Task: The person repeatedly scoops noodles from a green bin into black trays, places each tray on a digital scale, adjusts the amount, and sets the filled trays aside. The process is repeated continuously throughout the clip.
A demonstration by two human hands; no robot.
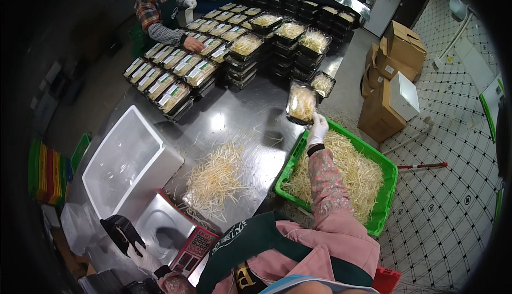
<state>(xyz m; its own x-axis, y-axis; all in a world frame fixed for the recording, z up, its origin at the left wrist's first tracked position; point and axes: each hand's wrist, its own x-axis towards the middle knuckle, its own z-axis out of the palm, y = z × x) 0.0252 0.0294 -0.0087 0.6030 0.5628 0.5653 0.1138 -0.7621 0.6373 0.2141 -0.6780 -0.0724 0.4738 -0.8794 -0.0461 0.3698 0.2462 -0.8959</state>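
In its white glove, my right hand [318, 129] grips the near end of a black plastic tray of bean sprouts [302, 102], wrapped in shiny clear film. That tray is held tilted beside the stacked trays, above the far edge of the green crate. My left hand [143, 257], also gloved, holds a black plastic tray [120, 233] by its edge next to the digital scale [158, 222]; no sprouts show in it. A loose heap of bean sprouts [218, 174] lies on the steel table [256, 134]. More loose sprouts [352, 170] fill the green plastic crate [386, 202] under my right forearm.
A white foam box [172, 160] stands left of the heap. Stacks of labelled sprout trays [174, 94] and unlabelled ones [246, 46] occupy the table's far side. Across it, a co-worker's hand [194, 44] touches a tray. Cardboard boxes [380, 114] sit on the floor at right.
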